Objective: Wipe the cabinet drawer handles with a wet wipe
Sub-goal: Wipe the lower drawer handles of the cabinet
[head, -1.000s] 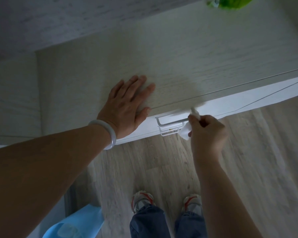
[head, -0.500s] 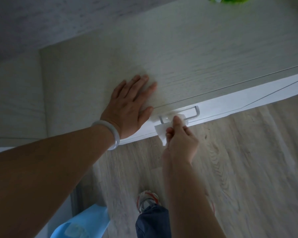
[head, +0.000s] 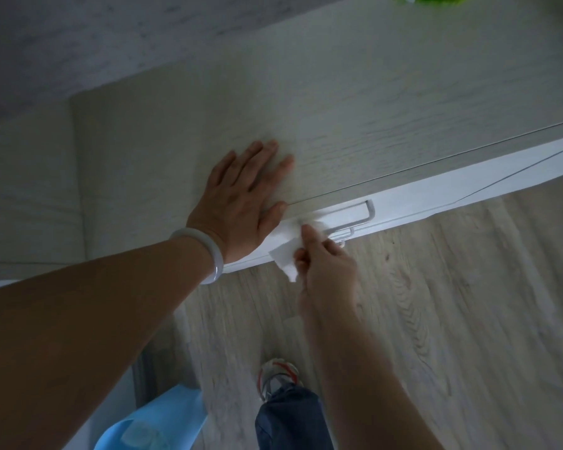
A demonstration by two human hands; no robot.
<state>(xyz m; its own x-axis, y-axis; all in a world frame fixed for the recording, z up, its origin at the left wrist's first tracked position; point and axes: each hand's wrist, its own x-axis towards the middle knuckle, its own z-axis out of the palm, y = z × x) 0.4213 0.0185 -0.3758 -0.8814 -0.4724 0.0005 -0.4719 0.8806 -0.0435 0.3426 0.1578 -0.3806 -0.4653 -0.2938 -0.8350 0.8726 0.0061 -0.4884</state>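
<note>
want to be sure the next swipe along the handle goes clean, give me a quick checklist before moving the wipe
1. Right hand pinches the wet wipe: ok.
2. Wipe on the drawer handle, at its left end: ok.
3. Left hand flat on the cabinet top, bracing: ok.
4. Handle's right stretch free of obstacles: ok.
5. Wipe still damp: cannot tell.
6. Second handle just below, mostly hidden by the right hand: cannot tell.

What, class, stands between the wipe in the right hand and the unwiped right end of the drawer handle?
Nothing visible. The right hand pinches the wet wipe against the left end of the handle, whose bar runs bare to the right. The left hand lies flat on the cabinet top.
</note>
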